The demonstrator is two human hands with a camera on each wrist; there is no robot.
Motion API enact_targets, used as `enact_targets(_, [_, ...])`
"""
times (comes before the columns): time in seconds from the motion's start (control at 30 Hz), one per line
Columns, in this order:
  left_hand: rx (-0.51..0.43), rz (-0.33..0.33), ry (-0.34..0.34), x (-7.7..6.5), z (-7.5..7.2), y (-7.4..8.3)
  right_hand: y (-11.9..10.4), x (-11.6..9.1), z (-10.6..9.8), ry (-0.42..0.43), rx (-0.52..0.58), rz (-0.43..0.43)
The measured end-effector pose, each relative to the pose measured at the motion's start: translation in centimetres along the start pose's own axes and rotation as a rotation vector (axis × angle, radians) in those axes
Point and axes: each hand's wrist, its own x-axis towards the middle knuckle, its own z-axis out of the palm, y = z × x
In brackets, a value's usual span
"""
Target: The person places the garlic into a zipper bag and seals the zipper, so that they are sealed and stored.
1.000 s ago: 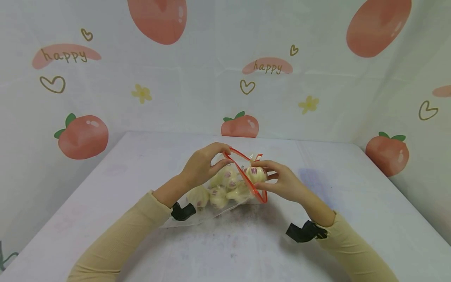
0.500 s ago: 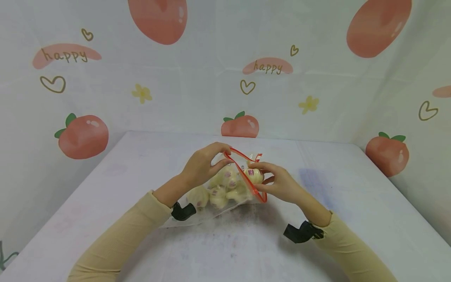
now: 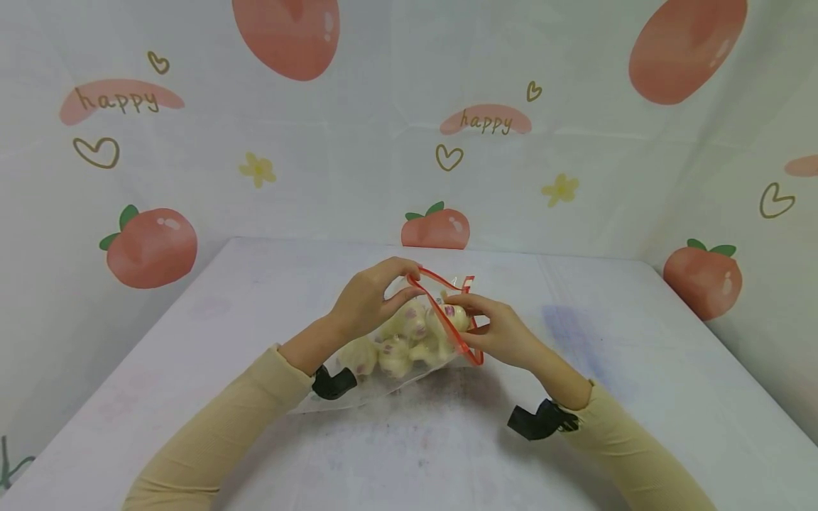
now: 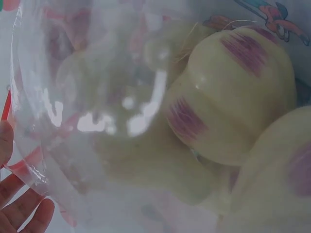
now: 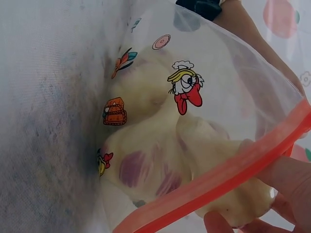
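A clear zip bag (image 3: 367, 399) with a red zip rim lies on the table, its mouth facing right. Inside it are several pale garlic bulbs with purple patches, one seen close through the film as a garlic bulb (image 4: 238, 97) in the left wrist view. My left hand (image 3: 366, 297) pinches the rim near its top and keeps the mouth apart. Between the fingers and thumb of my right hand (image 3: 508, 332) is another garlic bulb (image 3: 455, 314), inside the mouth. In the right wrist view the red rim (image 5: 214, 182) crosses in front of this held bulb (image 5: 243, 204).
The white table (image 3: 415, 454) has faint stains and reaches back to a white cloth (image 3: 358, 177) printed with fruit, hearts and words. Black wrist straps (image 3: 543, 420) are on both arms. Cartoon figures, including a duck (image 5: 185, 87), are printed on the bag.
My right hand has moved a little left, carrying its garlic bulb farther into the bag's mouth. The left hand keeps its hold on the rim, nearly still.
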Motion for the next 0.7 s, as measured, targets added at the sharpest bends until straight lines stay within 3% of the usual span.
enact_targets(0.7, [-0.046, -0.001, -0.013, 0.1, 0.4, 0.1, -1.4, 1.3, 0.8, 0.004, -0.097, 0.026])
